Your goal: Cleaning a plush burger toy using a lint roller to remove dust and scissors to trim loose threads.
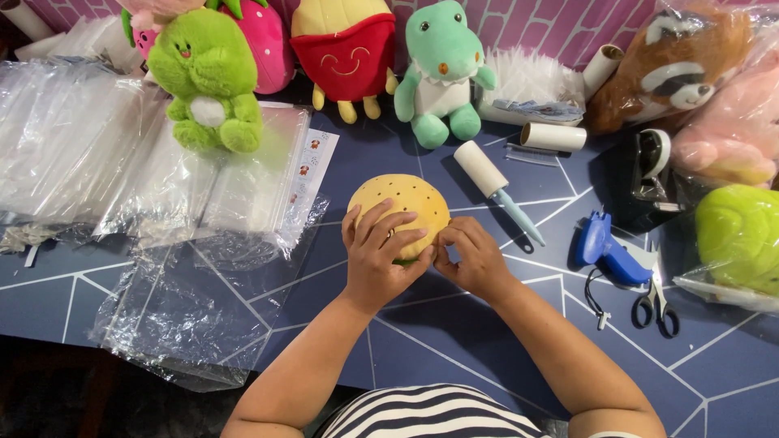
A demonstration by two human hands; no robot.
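Observation:
A round yellow plush toy with small dark dots lies on the blue table. My left hand lies over its near side, fingers spread on the fabric and gripping it. My right hand pinches the toy's lower right edge with fingertips together; what it pinches is hidden. A bit of green shows under the toy between my hands.
Clear plastic bags pile on the left, one loose bag at the front edge. Plush toys line the back: green frog, red one, teal dinosaur. Lint roller, blue tagging gun, scissors, tape dispenser, bagged toys lie right.

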